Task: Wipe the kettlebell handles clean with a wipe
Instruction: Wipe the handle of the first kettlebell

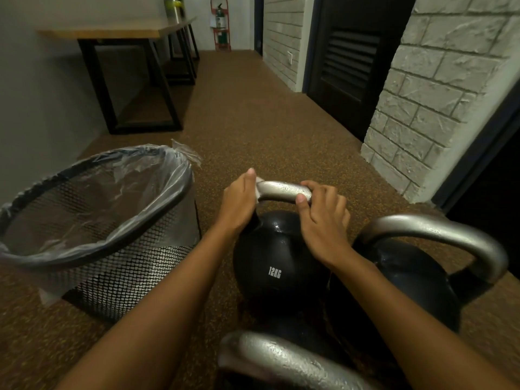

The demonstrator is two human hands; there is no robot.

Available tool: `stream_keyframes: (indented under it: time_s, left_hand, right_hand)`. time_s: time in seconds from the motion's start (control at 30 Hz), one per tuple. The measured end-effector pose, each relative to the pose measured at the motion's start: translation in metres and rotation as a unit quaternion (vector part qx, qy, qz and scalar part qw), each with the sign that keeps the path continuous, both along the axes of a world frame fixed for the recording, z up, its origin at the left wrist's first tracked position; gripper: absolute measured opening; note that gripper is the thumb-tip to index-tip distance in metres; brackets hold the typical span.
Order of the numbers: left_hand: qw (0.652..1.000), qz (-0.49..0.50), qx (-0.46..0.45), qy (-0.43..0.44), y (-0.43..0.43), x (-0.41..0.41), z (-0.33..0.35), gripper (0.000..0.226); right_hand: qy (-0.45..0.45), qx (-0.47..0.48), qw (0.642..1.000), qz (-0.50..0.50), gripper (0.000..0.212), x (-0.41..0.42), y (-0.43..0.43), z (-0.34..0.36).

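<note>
Left hand: the left hand [239, 204] is wrapped round the left end of the handle [284, 190], fingers curled over it, thumb up on top.
Wipe: there it is, a sliver of white wipe [259, 183] peeking out between palm and metal. The hand grips the bar through it, so any slide along the bar would rub the whole way round.
Right hand: the right hand [323, 220] is clamped on the right end of the same handle, thumb under, fingers over. Looks like the anchor, to stop the weight rocking while the other hand scrubs.
Kettlebell: black kettlebell [275, 257] marked 12KG, upright on the floor [253, 122], dead centre between the forearms.
Handle: the bare grey stretch between the two hands glistens; I'd guess it is damp.
Progress: my read is mid-wipe on this one, working the left bend.
Others waiting: a second kettlebell [416, 280] sits just beside on the right, and a third handle [281, 358] pokes in close at the bottom edge. Whether those are done, I can't tell.
Bin: mesh bin [112, 277] with a clear liner stands near on the left, probably handy for dropping the used wipe.
Watch for: the cloth bunching at the bend and skipping the underside.
</note>
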State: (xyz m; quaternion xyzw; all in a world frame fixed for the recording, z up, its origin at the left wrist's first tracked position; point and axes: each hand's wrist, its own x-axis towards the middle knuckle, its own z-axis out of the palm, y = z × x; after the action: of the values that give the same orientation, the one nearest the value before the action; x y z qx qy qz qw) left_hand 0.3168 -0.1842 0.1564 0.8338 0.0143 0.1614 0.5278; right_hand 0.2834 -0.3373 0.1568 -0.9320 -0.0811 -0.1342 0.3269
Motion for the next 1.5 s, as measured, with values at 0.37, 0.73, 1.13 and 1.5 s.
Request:
stream_keyframes:
  time_s: [0.37, 0.73, 1.13, 1.5]
  left_hand:
    - [0.988, -0.036, 0.045, 0.141, 0.008, 0.02, 0.013, 0.043]
    - [0.997, -0.014, 0.02, 0.079, 0.006, 0.009, 0.008, 0.04]
    - [0.995, -0.047, 0.087, -0.004, 0.006, 0.0, 0.008, 0.043]
    - [0.97, -0.025, 0.236, -0.057, -0.013, 0.001, 0.017, 0.042]
  right_hand:
    - [0.016, -0.001, 1.0, 0.016, 0.039, 0.0, -0.002, 0.004]
    - [0.027, -0.01, 0.999, 0.029, 0.039, 0.0, -0.005, 0.006]
    - [0.017, -0.006, 1.0, 0.026, 0.039, 0.001, -0.004, 0.004]
    - [0.015, -0.008, 1.0, 0.023, 0.039, 0.001, -0.004, 0.003]
